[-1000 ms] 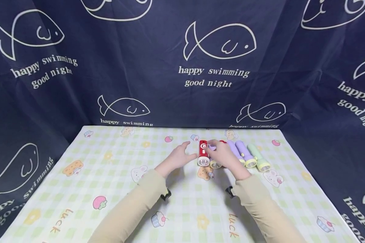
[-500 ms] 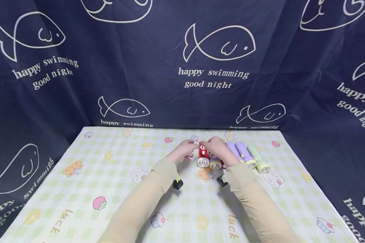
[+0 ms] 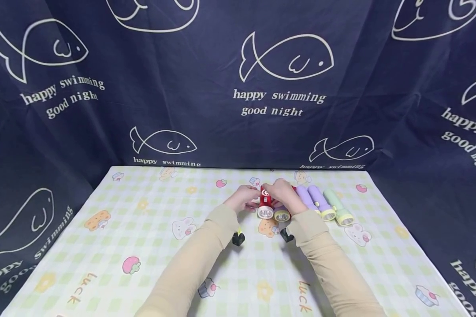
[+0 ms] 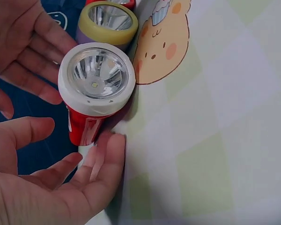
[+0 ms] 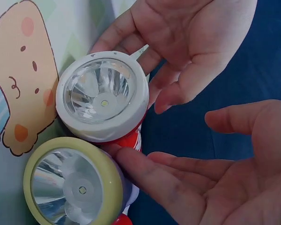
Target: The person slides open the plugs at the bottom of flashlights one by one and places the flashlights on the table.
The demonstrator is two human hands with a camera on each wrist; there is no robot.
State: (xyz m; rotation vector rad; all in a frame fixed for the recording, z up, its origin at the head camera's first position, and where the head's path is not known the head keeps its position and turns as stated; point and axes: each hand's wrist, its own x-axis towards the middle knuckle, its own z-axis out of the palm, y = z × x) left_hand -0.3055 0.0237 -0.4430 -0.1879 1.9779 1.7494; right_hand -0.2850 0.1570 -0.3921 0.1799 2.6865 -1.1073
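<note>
A red flashlight [image 3: 265, 212] with a white rim lies on the tablecloth, lens toward me. On its left side my left hand [image 3: 244, 198] has its fingers beside the barrel, thumb apart, in the left wrist view. My right hand [image 3: 280, 193] is on the other side; in the right wrist view its fingers reach between the red flashlight and a purple flashlight [image 5: 75, 183] with a yellow rim. Both hands look loosely spread, and neither wraps the barrel. Part of another red flashlight [image 3: 294, 188] shows behind the right hand.
Two more purple flashlights, a nearer one [image 3: 306, 198] and one beside it [image 3: 321, 204], lie to the right. A green flashlight [image 3: 338, 209] ends the row. The checked tablecloth [image 3: 162, 264] reaches back to a dark blue fish-print curtain [image 3: 206, 88].
My left hand has moved right, up to the red flashlight. My right hand has shifted slightly left and away from me over the row. The flashlights lie nearly where they were.
</note>
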